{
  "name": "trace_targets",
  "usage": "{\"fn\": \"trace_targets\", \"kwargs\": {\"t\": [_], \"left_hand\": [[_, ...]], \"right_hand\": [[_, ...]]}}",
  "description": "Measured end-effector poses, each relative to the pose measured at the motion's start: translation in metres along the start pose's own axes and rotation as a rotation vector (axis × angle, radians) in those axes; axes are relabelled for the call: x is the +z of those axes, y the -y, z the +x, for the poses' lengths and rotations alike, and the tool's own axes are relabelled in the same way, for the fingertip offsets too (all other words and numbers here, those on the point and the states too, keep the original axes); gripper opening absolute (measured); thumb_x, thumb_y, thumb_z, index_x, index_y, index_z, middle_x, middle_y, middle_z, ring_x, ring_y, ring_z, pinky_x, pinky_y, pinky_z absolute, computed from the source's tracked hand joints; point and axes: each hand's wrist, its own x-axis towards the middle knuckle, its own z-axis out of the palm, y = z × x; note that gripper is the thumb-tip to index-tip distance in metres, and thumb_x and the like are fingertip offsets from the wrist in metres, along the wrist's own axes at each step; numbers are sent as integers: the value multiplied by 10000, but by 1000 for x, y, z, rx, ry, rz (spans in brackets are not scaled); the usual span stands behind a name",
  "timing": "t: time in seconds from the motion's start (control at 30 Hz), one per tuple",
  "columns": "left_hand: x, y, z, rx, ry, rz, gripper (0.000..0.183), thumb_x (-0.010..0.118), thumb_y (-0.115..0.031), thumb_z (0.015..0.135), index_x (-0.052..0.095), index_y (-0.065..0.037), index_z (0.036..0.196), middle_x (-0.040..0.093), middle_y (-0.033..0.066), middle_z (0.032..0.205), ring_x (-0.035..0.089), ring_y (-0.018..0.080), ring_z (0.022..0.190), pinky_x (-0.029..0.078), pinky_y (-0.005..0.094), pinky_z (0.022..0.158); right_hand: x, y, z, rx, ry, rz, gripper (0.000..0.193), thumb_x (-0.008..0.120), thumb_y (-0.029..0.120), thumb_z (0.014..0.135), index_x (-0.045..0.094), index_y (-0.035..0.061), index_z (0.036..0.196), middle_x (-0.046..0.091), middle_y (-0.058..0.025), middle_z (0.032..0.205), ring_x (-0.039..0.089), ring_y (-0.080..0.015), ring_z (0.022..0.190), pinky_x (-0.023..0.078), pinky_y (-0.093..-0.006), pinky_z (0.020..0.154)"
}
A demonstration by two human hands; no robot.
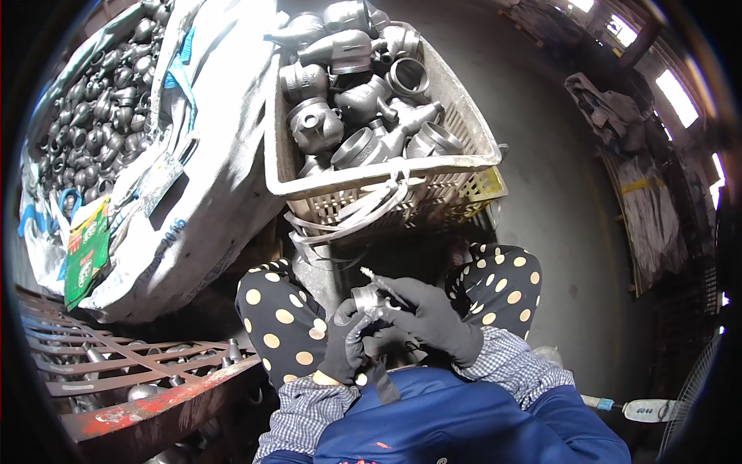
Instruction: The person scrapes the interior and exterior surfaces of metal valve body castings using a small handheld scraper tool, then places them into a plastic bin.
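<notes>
Over my lap, my left hand [342, 346], in a dark grey glove, is closed around a small grey metal pipe fitting [366, 298] and holds it with its round mouth facing up and away. My right hand [434, 319], gloved the same way, grips a thin rod-like tool [376, 278] whose light tip points up and to the left, just above the fitting. The right fingers reach against the fitting's right side. The tool's other end is hidden in the glove, so its exact kind does not show.
Ahead stands a white plastic crate [386, 176] heaped with larger metal fittings [349, 51]. A big white woven sack [224, 131] at the left holds many small dark fittings [100, 124]. A rusty metal-barred bin [154, 402] sits lower left; a fan [684, 406] is at the lower right.
</notes>
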Motion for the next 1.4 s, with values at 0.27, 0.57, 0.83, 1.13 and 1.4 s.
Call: {"fn": "trace_targets", "kwargs": {"t": [0.27,0.57,0.83,1.13,1.4], "left_hand": [[-12,16,2,41,14,177,270,638,-32,864,555,5,1119,654,70,958,636,118,837,523,238,722],[25,-19,3,782,105,1493,1063,834,-419,607,319,-73,1470,409,178,1423,427,360,1275,400,483,1018],[49,-16,-13,824,175,1916,707,687,-451,782,485,-174,1400,341,132,1503,251,367,1400,233,515,1116],[51,-6,-25,940,135,1761,553,702,-432,808,594,-181,1289,431,108,1442,317,355,1372,268,493,1107],[60,-5,-23,847,169,2035,624,691,-425,790,535,-204,1352,372,116,1488,257,364,1402,221,524,1121]], "right_hand": [[1,-11,-7,-1,6,-57,446,667,80,798,614,92,1241,654,-133,1150,652,-273,1016,529,-316,852],[-25,-13,-16,12,-102,90,293,700,71,767,673,5,1051,696,-114,954,678,-179,832,534,-289,733],[-45,9,-19,212,-202,263,228,689,71,804,649,-53,992,697,-96,938,646,-124,880,509,-259,800],[-57,3,-29,271,-264,404,227,717,55,787,642,-48,976,687,-100,929,638,-124,866,512,-265,799],[-57,0,-34,273,-311,455,218,710,44,790,644,-47,977,683,-103,934,639,-124,860,517,-261,776]]}}
